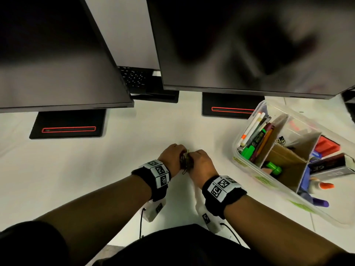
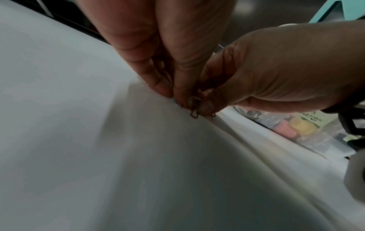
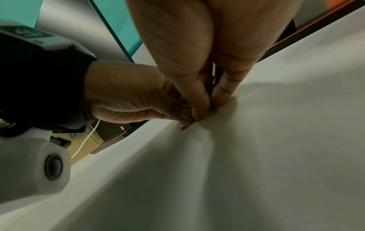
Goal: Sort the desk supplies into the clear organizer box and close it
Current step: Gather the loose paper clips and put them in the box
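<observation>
Organizer box [image 1: 249, 121] at right on the tabletop [image 1: 115, 160], open, already mostly filled with pens and markers. Last paper clips [image 1: 185, 160] pinched together between left hand [image 1: 171, 156] and right hand [image 1: 201, 162], well apart from box. Left to do, apparently: clips into a compartment, lid on; no lid seen.

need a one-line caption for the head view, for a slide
Both hands, left and right, gather a bunch of paper clips on the white desk, beside the open, part-filled organizer box.
</observation>
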